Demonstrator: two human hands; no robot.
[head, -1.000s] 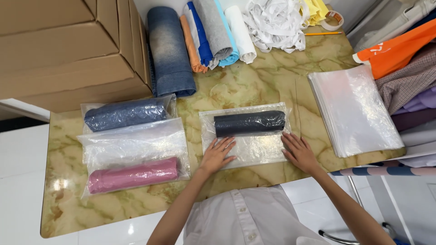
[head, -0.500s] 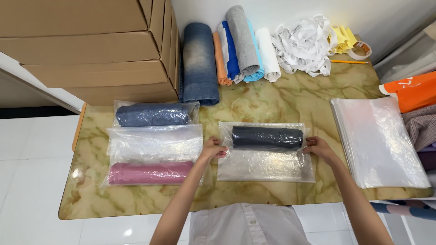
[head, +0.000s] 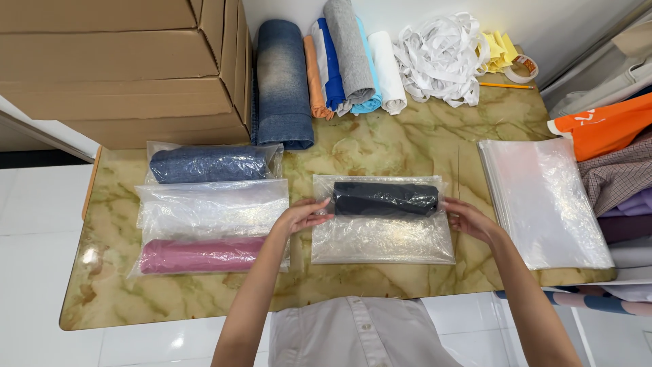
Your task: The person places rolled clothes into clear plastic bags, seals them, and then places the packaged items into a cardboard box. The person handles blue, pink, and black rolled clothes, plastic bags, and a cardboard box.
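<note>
A clear plastic bag (head: 380, 238) lies flat on the marble-patterned table (head: 380, 146) in front of me, with a dark rolled cloth (head: 385, 199) inside near its far edge. My left hand (head: 302, 214) pinches the bag at the left end of the roll. My right hand (head: 468, 219) grips the bag at the roll's right end. Both hands sit at the bag's side edges, fingers curled on the plastic.
To the left lie a bagged blue roll (head: 207, 164) and a bagged pink roll (head: 200, 255). Empty bags (head: 543, 204) are stacked at the right, beside folded clothes (head: 611, 170). Cardboard boxes (head: 115, 61), a denim roll (head: 280, 81), other fabric rolls, white strips (head: 438, 58), tape (head: 521, 68) and a pencil (head: 506, 85) line the back.
My hands left the bag's near flat part, where they pressed with open palms, and moved up to the two ends of the dark roll, closing on the bag's sides.
</note>
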